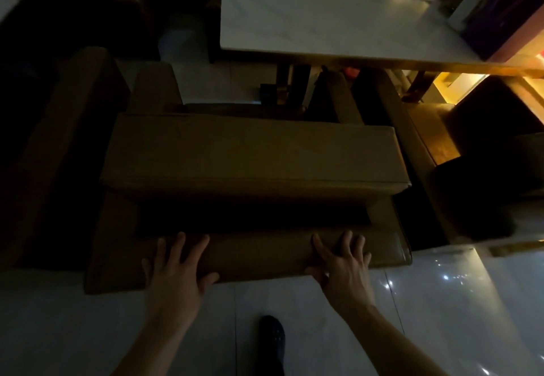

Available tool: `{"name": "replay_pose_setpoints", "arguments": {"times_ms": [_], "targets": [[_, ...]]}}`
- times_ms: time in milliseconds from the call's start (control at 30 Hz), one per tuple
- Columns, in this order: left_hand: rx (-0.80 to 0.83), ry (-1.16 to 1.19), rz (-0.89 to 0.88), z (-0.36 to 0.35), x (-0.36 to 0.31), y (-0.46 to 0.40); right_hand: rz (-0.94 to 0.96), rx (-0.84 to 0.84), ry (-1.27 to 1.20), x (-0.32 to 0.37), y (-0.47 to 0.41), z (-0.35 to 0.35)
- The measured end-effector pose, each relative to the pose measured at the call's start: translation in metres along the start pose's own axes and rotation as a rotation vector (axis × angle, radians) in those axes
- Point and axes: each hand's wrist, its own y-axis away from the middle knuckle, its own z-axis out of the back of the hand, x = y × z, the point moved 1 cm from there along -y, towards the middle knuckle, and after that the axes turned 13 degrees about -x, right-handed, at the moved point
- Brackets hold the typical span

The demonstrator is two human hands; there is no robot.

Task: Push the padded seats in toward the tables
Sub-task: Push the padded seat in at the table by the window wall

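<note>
A brown padded seat [253, 152] with a thick backrest stands in front of me in dim light. Both hands rest on the top of its backrest. My left hand [179, 266] lies flat with fingers spread and the thumb hooked over the near edge. My right hand [343, 264] grips the backrest further right, fingers on top and thumb on the near face. Beyond the seat stands a white marble-look table [309, 19]; its near edge is a short way past the seat's front. The seat cushion itself is mostly hidden by the backrest.
Another brown padded seat [67, 128] stands to the left, and one more [421, 137] to the right. Bottles and a white container [471, 2] crowd the table's far right. Table legs [291, 84] show below. My dark shoe [272, 337] is on the glossy tiled floor.
</note>
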Motion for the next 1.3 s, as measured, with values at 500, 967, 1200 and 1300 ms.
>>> {"name": "replay_pose_setpoints", "arguments": {"times_ms": [500, 967, 1200, 1300], "targets": [[-0.053, -0.022, 0.003, 0.001, -0.012, -0.040, 0.036, 0.027, -0.041, -0.008, -0.049, 0.003], [-0.057, -0.025, -0.016, 0.001, -0.011, -0.027, 0.092, -0.089, -0.091, -0.021, -0.022, -0.006], [-0.113, -0.034, -0.047, -0.006, -0.010, -0.027, 0.061, -0.091, -0.138, -0.018, -0.030, -0.008], [-0.096, -0.044, -0.054, -0.008, -0.008, -0.029, 0.068, -0.067, -0.106, -0.018, -0.033, -0.010]]}}
